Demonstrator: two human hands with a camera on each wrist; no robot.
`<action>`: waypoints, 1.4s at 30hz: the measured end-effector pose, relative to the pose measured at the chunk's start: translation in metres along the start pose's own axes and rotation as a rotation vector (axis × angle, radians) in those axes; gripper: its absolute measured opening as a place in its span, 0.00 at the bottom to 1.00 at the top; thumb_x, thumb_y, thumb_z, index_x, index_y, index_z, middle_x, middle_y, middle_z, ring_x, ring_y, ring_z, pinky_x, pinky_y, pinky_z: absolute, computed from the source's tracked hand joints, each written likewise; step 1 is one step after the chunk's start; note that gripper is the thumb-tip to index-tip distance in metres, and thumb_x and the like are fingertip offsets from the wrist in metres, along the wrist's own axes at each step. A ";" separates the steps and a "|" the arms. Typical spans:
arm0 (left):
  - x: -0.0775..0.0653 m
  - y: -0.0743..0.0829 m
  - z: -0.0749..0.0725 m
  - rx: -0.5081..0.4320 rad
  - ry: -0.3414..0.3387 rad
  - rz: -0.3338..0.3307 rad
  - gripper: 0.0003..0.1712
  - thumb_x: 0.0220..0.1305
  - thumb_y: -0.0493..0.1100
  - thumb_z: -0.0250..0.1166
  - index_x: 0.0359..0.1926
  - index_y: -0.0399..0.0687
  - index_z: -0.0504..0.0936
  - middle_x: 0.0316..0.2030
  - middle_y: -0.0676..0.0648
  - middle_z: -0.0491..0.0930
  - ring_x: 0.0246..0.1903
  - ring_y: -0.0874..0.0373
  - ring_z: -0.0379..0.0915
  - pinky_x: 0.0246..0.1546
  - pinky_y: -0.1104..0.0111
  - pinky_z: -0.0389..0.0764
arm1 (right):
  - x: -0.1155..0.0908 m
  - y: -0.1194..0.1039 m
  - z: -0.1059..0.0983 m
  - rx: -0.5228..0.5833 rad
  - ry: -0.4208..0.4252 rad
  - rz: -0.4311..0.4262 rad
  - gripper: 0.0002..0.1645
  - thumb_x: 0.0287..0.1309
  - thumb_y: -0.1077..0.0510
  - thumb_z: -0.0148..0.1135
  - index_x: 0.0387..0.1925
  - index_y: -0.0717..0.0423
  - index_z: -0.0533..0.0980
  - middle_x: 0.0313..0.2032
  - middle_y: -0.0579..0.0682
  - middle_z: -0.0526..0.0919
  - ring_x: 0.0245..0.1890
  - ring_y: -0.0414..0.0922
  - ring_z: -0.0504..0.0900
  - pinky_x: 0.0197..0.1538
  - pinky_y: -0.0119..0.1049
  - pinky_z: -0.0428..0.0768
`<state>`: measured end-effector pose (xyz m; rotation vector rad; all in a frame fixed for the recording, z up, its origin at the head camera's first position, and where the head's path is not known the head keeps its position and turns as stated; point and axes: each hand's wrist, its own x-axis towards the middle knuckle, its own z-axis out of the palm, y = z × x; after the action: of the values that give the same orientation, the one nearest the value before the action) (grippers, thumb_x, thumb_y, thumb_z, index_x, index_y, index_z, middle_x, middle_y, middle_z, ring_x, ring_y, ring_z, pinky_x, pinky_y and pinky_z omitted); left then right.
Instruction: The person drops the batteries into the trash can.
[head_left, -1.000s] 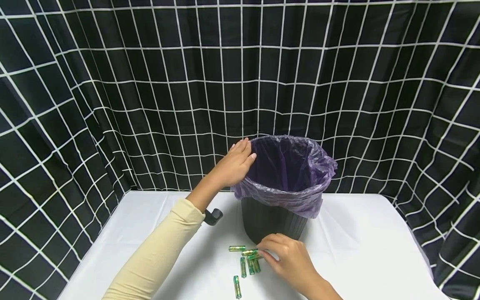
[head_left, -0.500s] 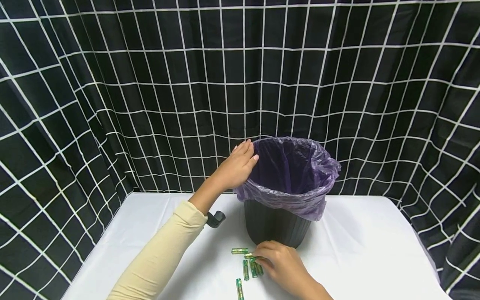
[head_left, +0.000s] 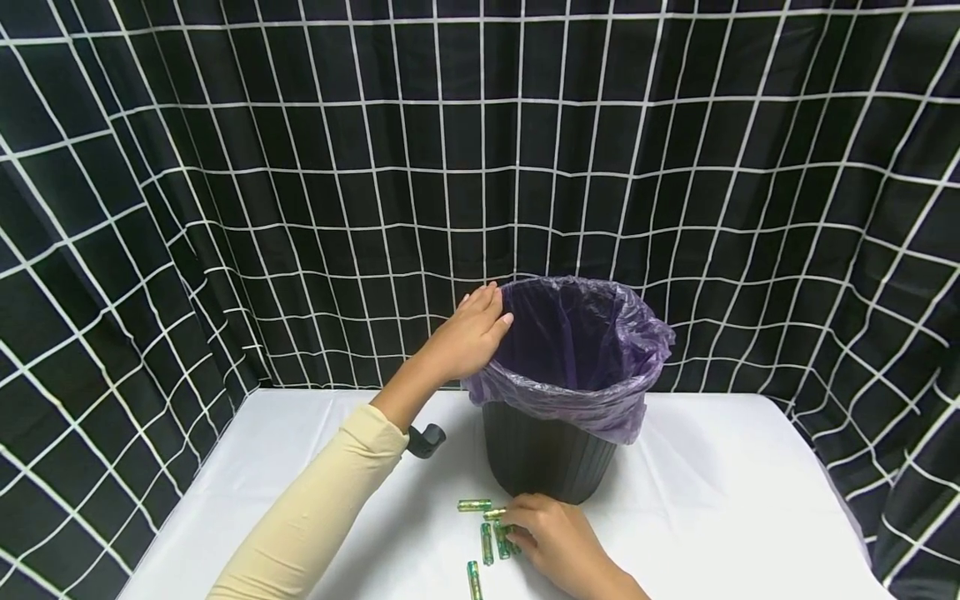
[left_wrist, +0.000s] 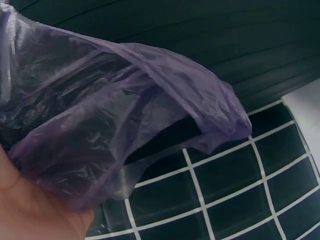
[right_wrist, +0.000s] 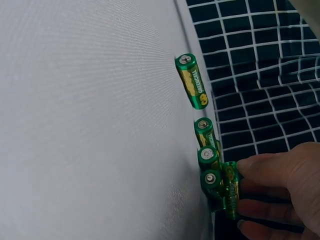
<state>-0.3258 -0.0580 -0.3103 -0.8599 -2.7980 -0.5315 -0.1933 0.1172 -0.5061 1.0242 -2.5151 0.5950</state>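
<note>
A black ribbed bin (head_left: 543, 450) stands on the white table, lined with a purple plastic bag (head_left: 566, 402) folded over its rim. My left hand (head_left: 467, 335) rests on the left side of the rim, fingers stretched out; in the left wrist view its palm (left_wrist: 40, 215) lies against the bag. Several green and gold batteries lie in front of the bin, one (head_left: 473, 505) at the group's left and another (head_left: 475, 580) nearest me. My right hand (head_left: 553, 533) is at the pile's right side. In the right wrist view thumb and fingers pinch a battery (right_wrist: 231, 192) beside the others.
The white tablecloth (head_left: 712, 492) spreads around the bin. A black curtain (head_left: 360, 208) with a white grid hangs behind and at both sides. A dark curved piece (head_left: 427, 442) shows beside my left wrist.
My right hand has shifted slightly left and lower at the battery pile. The left hand keeps its place on the bin's rim. The view sways slightly.
</note>
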 end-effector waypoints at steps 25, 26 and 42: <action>0.007 0.013 -0.005 0.081 -0.071 -0.050 0.35 0.75 0.53 0.34 0.71 0.31 0.46 0.72 0.38 0.42 0.72 0.50 0.30 0.71 0.62 0.36 | -0.001 0.000 0.001 -0.035 0.008 0.018 0.13 0.42 0.63 0.73 0.34 0.47 0.85 0.37 0.39 0.82 0.39 0.39 0.81 0.40 0.35 0.82; 0.007 0.013 -0.005 0.082 -0.069 -0.047 0.35 0.75 0.53 0.34 0.71 0.32 0.46 0.72 0.38 0.42 0.72 0.50 0.31 0.71 0.62 0.36 | 0.000 0.000 0.002 -0.038 0.010 0.018 0.13 0.42 0.63 0.73 0.34 0.47 0.85 0.37 0.39 0.82 0.39 0.39 0.81 0.40 0.35 0.82; 0.006 0.015 -0.004 0.082 -0.068 -0.047 0.35 0.75 0.53 0.33 0.71 0.33 0.46 0.73 0.40 0.40 0.72 0.51 0.30 0.71 0.62 0.35 | 0.000 0.005 0.006 -0.024 0.004 0.046 0.16 0.41 0.69 0.71 0.34 0.50 0.84 0.37 0.41 0.81 0.36 0.38 0.81 0.38 0.35 0.82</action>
<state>-0.3220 -0.0448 -0.3011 -0.8118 -2.8853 -0.3983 -0.1976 0.1174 -0.5127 0.9579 -2.5422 0.5786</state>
